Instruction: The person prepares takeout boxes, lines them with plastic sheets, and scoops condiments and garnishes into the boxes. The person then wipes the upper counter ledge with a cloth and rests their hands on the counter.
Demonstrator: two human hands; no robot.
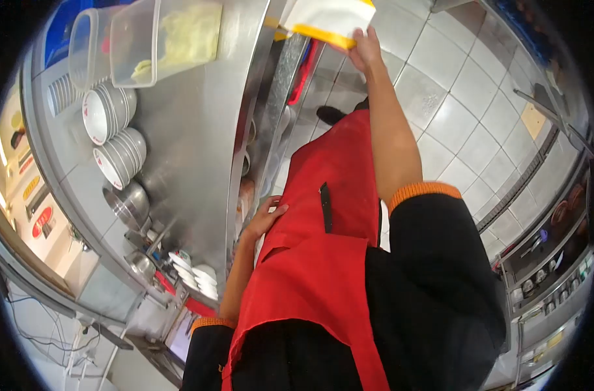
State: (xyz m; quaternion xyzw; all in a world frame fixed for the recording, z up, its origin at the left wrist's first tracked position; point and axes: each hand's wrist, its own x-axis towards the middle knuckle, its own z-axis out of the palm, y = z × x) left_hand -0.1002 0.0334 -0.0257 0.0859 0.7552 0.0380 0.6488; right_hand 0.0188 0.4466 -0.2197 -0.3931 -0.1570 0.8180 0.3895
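I see the right grip [365, 55] clasping a yellow-edged white item [329, 16] at twelve o'clock by its near corner, perhaps leaving its face free; the left grip [263, 218] rests loosely against the apron [310, 267]; bowls [111, 114] nest at ten o'clock, probably saving counter [193, 143] room; the item's far side is cut off, so I can't quite identify it.

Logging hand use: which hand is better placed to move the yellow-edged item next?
Likely the right hand, touching the yellow-edged item; the left hand is by the red apron.
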